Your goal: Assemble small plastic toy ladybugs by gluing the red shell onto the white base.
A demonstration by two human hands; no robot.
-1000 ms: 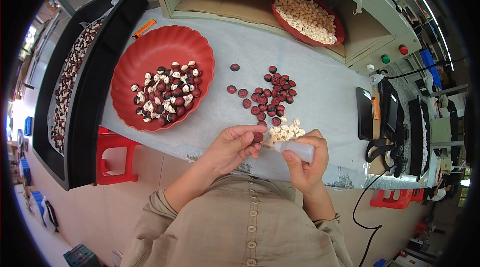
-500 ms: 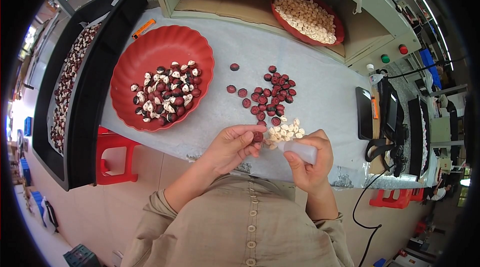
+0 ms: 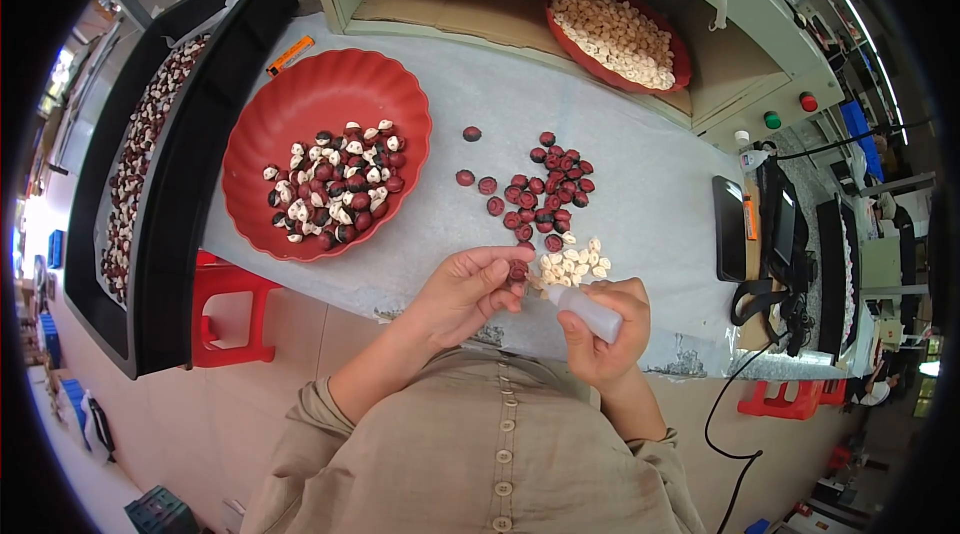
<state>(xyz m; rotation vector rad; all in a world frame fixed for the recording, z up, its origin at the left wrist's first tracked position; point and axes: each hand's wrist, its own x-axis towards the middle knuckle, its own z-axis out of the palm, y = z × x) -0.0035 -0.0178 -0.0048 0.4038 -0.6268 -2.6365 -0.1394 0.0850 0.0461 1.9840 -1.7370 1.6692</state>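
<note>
Pressure looks the likeliest culprit; the right hand point(image 3: 613, 329) wraps its fingers round a translucent, whitish plastic squeeze bottle point(image 3: 590, 314), its narrow tip slanting toward a small dark-red, rounded piece point(image 3: 518, 271) pinched between thumb and fingers of the left hand point(image 3: 465, 284), over the near side of a white-sheeted table point(image 3: 660, 174); whether tip and piece touch is too small to tell; too firm a squeeze could smear the piece or wet the fingertips; being small and rounded, it might slip from a loose pinch; cream-white, lobed little pieces point(image 3: 570, 262) lie loose just beside the tip, where a stray drip or brushing knuckle could spoil or scatter them; the cluster of dark-red and black pieces point(image 3: 550, 184) beyond might roll if nudged.
</note>
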